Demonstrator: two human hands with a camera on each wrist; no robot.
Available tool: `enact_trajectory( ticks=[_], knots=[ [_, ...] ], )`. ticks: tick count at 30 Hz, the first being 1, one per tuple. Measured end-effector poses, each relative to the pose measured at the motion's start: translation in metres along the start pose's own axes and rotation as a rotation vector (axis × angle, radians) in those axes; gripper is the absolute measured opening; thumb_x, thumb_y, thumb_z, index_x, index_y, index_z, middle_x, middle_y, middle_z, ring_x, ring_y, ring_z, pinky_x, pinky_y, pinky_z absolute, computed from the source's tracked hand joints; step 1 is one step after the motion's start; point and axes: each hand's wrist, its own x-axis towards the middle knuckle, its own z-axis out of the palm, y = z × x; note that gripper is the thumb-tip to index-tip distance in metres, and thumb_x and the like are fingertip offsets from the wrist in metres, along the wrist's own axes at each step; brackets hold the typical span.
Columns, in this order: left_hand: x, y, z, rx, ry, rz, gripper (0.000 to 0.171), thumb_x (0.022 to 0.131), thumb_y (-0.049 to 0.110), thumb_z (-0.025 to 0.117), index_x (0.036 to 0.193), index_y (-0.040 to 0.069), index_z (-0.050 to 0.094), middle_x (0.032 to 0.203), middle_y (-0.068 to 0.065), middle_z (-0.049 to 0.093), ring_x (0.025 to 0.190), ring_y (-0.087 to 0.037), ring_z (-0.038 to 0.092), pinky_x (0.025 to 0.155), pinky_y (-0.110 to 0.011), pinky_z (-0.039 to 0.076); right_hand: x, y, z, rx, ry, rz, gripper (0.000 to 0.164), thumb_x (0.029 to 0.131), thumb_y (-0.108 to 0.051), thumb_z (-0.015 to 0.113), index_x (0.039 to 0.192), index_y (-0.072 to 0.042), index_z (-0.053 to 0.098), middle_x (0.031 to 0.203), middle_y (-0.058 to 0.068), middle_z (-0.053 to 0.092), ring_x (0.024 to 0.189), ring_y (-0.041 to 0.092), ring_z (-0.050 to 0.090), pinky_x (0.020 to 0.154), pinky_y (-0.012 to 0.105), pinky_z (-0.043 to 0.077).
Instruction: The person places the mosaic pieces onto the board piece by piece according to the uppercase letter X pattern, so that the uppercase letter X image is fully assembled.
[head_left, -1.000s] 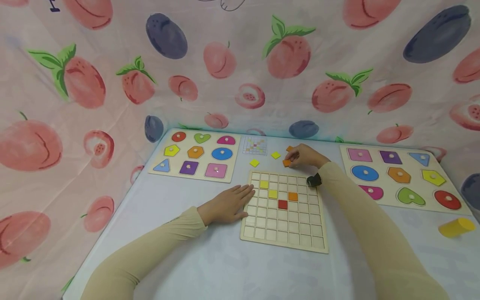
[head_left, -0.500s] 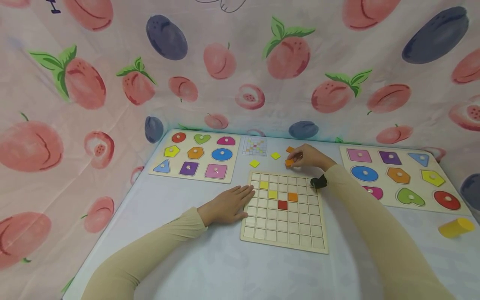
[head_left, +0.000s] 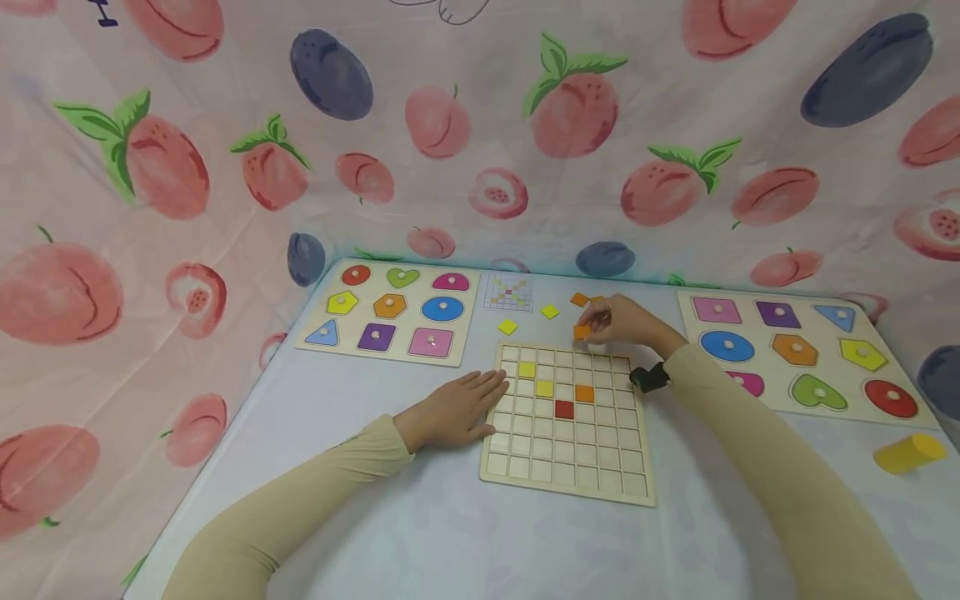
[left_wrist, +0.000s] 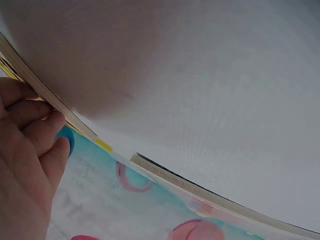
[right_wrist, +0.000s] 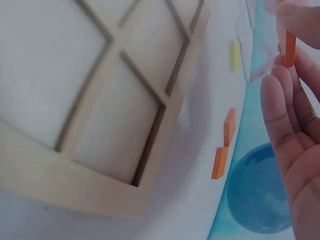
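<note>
"What's on the desk (head_left: pixel 360 533)?"

"A grid board (head_left: pixel 525 467); the left hand (head_left: pixel 453 410) rests straight fingers on its left edge, grip unclosed."

"And the right hand (head_left: pixel 630 321)?"

"Its grip is narrowed to a pinch, holding an orange tile (head_left: pixel 582 332) just beyond the board's far edge, near two loose orange tiles (head_left: pixel 579 299)."

No word or number is readable; a dark mark (head_left: pixel 107 22) on the fruit-print curtain (head_left: pixel 480 142), cut by the top edge, looks like part of a letter; any lettering on the small card (head_left: pixel 508 292) is too tiny
</note>
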Motion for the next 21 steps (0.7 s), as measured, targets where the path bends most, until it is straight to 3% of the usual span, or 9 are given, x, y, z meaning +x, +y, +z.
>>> enact_trajectory(
  ticks=[9,13,21],
  knots=[
    [0.000,0.000,-0.001,-0.004,0.007,-0.001,0.071,0.096,0.049,0.039,0.150,0.007,0.020,0.158,-0.007,0.020,0.146,-0.020,0.018,0.120,-0.034,0.019,-0.021,-0.008,0.005,-0.031,0.012,-0.041,0.022,0.075,-0.010,0.077,0.096,-0.004,0.071,0.080,0.004,0.065,0.075,0.014,0.057,0.070,0.023,0.051],
    [0.000,0.000,-0.001,-0.009,0.003,-0.003,0.071,0.096,0.049,0.039,0.150,0.008,0.019,0.158,-0.007,0.019,0.146,-0.020,0.018,0.120,-0.033,0.018,-0.031,-0.015,0.005,-0.024,0.018,-0.051,0.023,0.075,-0.007,0.076,0.096,0.000,0.069,0.082,0.009,0.065,0.075,0.016,0.057,0.069,0.023,0.051],
    [0.000,0.000,-0.001,-0.013,-0.006,-0.007,0.071,0.096,0.050,0.038,0.151,0.008,0.018,0.158,-0.006,0.018,0.147,-0.019,0.017,0.120,-0.033,0.018,-0.041,-0.005,0.009,-0.035,0.018,-0.045,0.026,0.074,-0.016,0.079,0.095,-0.003,0.071,0.081,0.004,0.065,0.074,0.011,0.056,0.068,0.021,0.050]
  ],
)
